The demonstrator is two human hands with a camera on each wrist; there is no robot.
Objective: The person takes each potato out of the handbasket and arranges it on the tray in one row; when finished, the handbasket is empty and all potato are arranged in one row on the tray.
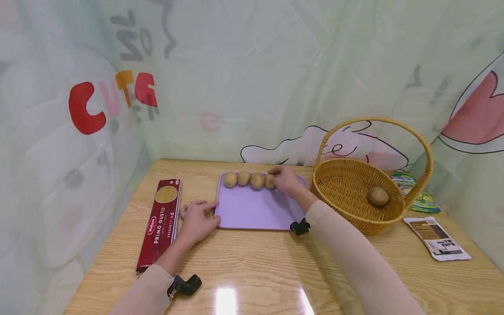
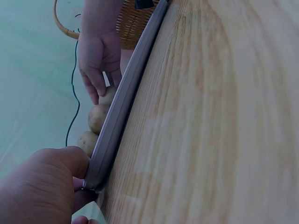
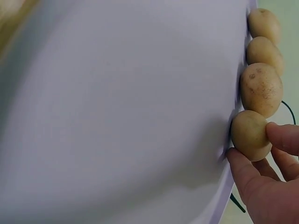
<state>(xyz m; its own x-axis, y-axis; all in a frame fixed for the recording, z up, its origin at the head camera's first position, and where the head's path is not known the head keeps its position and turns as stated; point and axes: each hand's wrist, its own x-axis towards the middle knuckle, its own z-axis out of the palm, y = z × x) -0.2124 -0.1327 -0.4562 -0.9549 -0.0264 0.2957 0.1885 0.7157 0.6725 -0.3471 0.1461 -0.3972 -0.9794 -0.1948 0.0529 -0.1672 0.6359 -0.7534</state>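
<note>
The right hand (image 1: 288, 180) pinches the small round tan potato (image 3: 250, 135) at the far edge of the flat purple plastic tray (image 1: 256, 208), at the right end of a row of four that runs left to right. The left hand (image 1: 195, 221) lies flat on the wooden desk (image 1: 252, 267), fingers touching the tray's near left corner.

Before me: one light wooden desk (image 1: 252, 271), glossy, with overhead light glaring off its near edge. Around it: pale green printed curtain (image 1: 244, 78), cartoon drawings, red and orange lettering.
</note>
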